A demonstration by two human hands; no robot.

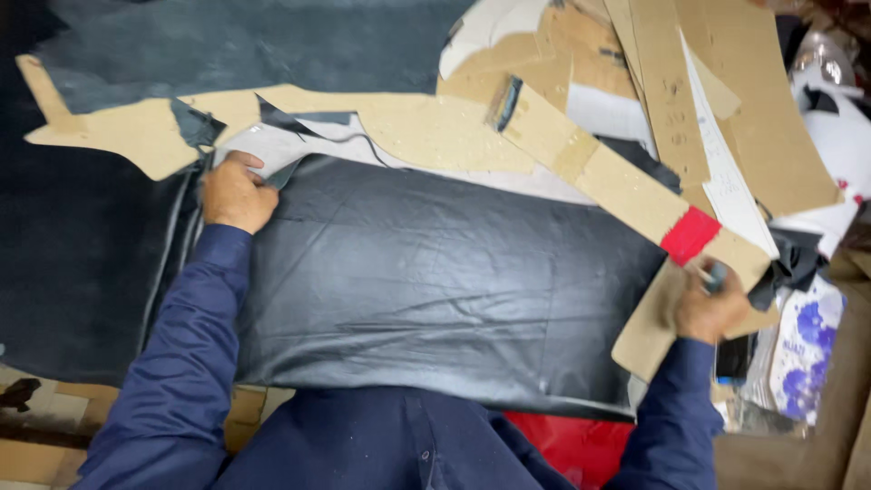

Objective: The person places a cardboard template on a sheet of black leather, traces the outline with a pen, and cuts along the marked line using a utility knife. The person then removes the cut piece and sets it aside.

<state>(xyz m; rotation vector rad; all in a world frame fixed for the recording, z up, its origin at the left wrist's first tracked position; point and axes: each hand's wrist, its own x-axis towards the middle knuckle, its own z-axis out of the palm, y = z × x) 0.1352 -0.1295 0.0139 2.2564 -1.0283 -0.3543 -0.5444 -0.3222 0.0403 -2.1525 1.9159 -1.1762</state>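
Note:
A large sheet of black leather [435, 272] lies spread flat in front of me. My left hand [236, 192] grips its upper left corner, where a pale underside fold shows. At the sheet's right edge, my right hand [709, 307] is closed on a small dark tool [715, 277] and rests on a brown cardboard piece [646, 331]. A long cardboard strip with a red band [689, 234] runs diagonally just above that hand.
Cardboard pattern pieces [426, 132] lie across the top, with more stacked at the upper right [726, 100]. Dark suede-like material [227, 45] covers the far left and top. White plastic bags [839, 136] and clutter sit at the right. Red material [562, 445] shows near my body.

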